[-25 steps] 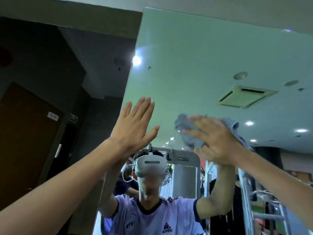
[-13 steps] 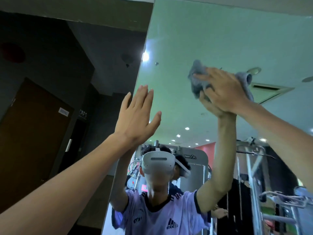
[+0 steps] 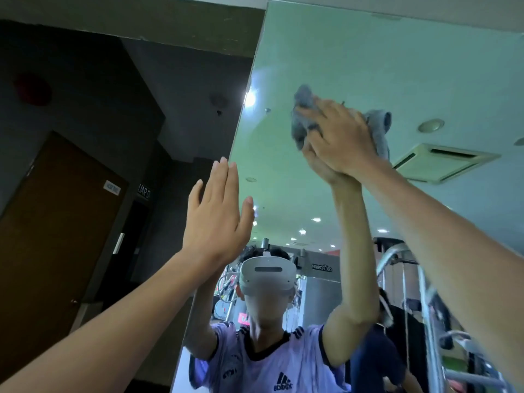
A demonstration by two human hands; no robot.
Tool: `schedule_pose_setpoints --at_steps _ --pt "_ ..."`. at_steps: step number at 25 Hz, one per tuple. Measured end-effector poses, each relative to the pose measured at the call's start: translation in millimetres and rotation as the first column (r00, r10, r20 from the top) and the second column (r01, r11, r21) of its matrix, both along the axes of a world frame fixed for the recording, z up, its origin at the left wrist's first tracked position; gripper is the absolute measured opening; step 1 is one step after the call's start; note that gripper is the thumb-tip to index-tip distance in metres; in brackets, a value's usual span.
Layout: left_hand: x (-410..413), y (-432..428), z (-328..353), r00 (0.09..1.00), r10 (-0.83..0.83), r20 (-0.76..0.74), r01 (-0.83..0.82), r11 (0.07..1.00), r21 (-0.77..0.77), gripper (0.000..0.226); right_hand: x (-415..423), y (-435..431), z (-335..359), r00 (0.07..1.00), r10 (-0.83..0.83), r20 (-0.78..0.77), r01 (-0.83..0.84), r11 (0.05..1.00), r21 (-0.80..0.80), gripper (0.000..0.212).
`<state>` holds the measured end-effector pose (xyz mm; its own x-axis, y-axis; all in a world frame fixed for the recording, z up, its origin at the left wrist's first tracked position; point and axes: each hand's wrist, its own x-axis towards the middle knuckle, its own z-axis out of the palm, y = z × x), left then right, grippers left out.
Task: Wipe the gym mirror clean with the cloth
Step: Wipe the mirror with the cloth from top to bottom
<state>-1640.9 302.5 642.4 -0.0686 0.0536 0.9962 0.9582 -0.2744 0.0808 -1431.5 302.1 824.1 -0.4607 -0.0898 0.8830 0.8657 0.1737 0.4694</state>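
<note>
Probably mid-job: right hand [image 3: 340,137] grip clamped on the bunched grey cloth [image 3: 302,131], pressed high on the gym mirror [image 3: 368,52]. Left hand [image 3: 215,217] flat, fingers straight, at the mirror's left edge. Lower glass likely pending; can't tell how clean it is.

We find the mirror [image 3: 397,66] smooth, glossy glass, the cloth [image 3: 378,129] a soft, fuzzy grey fabric with a matt nap, the door [image 3: 56,236] to the side brown wood of dull, even sheen, the wall [image 3: 85,95] about it dark and matt — and the headset [image 3: 266,279] in the reflection smooth white plastic, faintly shiny.
</note>
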Motion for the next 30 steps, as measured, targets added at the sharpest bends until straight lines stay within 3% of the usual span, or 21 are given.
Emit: schedule_pose_setpoints --at_steps 2,3,5,6,8,9,11,13,14,15,16,18,19,21,24,26,27,28,30 --pt "-2 2 -4 1.000 0.011 0.002 -0.011 1.000 -0.005 0.068 -40 -4 6 0.977 -0.021 -0.212 0.023 1.000 0.006 0.056" --pt "-3 2 -5 1.000 0.006 0.007 -0.006 1.000 -0.010 0.069 -63 -7 -5 0.985 -0.013 -0.174 0.015 1.000 0.007 0.057" --pt "-3 2 -8 1.000 -0.004 0.010 0.005 1.000 -0.020 0.070 -83 -1 -42 0.976 -0.027 0.217 0.035 0.999 -0.032 0.061" --pt "-3 1 -11 1.000 -0.007 0.006 0.007 1.000 -0.018 0.070 -74 -1 -57 0.912 -0.012 0.411 0.050 0.995 -0.083 0.060" --pt "-5 1 -18 1.000 -0.012 0.001 0.012 1.000 -0.020 0.070 -36 -5 -59 0.828 0.000 0.561 0.061 0.994 -0.091 0.057" --pt "-5 2 -21 1.000 -0.016 0.002 0.016 1.000 -0.022 0.070 -20 -6 -48 0.858 -0.044 0.512 0.079 0.996 -0.047 0.057" --pt "-6 4 -26 1.000 -0.020 0.002 0.020 1.000 -0.016 0.071 -5 -7 -21 0.971 -0.065 0.231 0.072 0.997 -0.019 0.062" --pt "-5 4 -27 1.000 -0.011 -0.001 0.011 1.000 -0.010 0.071 -35 -7 -13 0.995 -0.054 -0.087 0.053 0.999 -0.013 0.068" --pt "-5 4 -29 1.000 -0.008 0.002 0.009 1.000 -0.012 0.071 -57 -7 -21 0.989 -0.042 -0.145 0.041 0.999 -0.012 0.071" --pt "-5 5 -30 1.000 -0.010 0.009 0.010 1.000 -0.008 0.071 -73 -5 -33 0.996 -0.029 -0.083 0.029 1.000 0.002 0.071" --pt "-5 5 -32 1.000 -0.015 0.013 0.015 1.000 -0.007 0.070 -80 -4 -51 0.995 -0.032 0.091 0.034 0.999 -0.013 0.066" --pt "-4 5 -36 0.999 -0.031 0.029 0.031 1.000 -0.004 0.070 -60 -6 -81 0.891 -0.008 0.453 0.070 0.990 -0.122 0.055" --pt "-4 6 -39 0.999 -0.037 0.040 0.037 0.999 -0.002 0.070 -42 -11 -85 0.847 0.003 0.532 0.092 0.984 -0.151 0.055" --pt "-4 5 -43 0.998 -0.038 0.041 0.038 0.999 -0.004 0.071 -13 -10 -68 0.882 -0.079 0.465 0.126 0.990 -0.071 0.056" --pt "-4 5 -45 0.999 -0.035 0.027 0.036 0.999 -0.026 0.070 -19 -6 -42 0.994 -0.086 0.073 0.084 0.996 0.019 0.059" --pt "-5 5 -45 0.999 -0.043 0.029 0.044 0.998 -0.036 0.069 -45 -4 -57 0.999 -0.032 -0.041 0.033 0.999 0.026 0.059" --pt "-5 5 -45 0.998 -0.050 0.028 0.051 0.998 -0.038 0.070 -48 -2 -70 0.998 -0.002 0.064 0.001 1.000 0.016 0.059" --pt "-6 4 -45 0.998 -0.061 0.024 0.062 0.997 -0.038 0.070 -42 0 -84 0.964 0.001 0.265 -0.001 1.000 -0.001 0.057" --pt "-6 4 -46 0.996 -0.083 0.026 0.084 0.996 -0.038 0.071 -3 0 -95 0.757 -0.047 0.651 0.037 0.999 0.030 0.050"
